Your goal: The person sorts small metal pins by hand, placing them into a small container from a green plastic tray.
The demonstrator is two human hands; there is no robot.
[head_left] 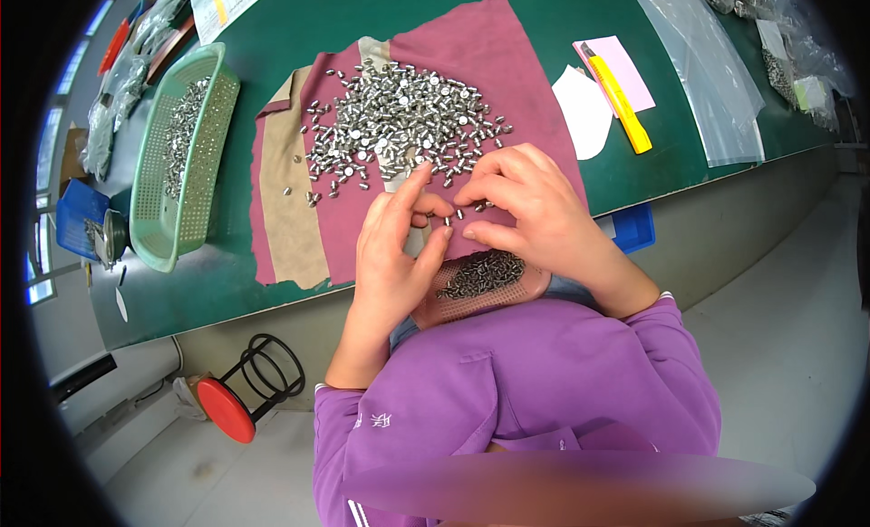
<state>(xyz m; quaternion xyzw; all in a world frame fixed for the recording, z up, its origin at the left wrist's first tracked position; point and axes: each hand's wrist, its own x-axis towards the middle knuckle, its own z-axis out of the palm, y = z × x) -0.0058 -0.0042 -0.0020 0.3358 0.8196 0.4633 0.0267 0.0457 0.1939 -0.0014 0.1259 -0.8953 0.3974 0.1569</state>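
Observation:
A heap of small shiny metal cylindrical pieces (399, 115) lies on a maroon cloth (489, 47) with beige strips. My left hand (391, 246) is at the cloth's near part, a small metal piece (447, 222) between its thumb and a bent finger. Facing it, my right hand (539, 205) has curled fingers, with its thumb apart from them. Another loose piece (459, 214) sits in the gap between the hands, and a few more show partly under the right fingers. Below my hands, a pink perforated basket (480, 305) at my lap holds many darker-looking small pieces.
A green perforated basket (149, 196) with more metal pieces stands at left, beside a blue bin (80, 221). To the right lie a yellow utility knife (621, 101), pink paper (634, 69), a white paper piece (582, 115) and clear plastic bags (711, 83). A red-topped stool (227, 409) stands below.

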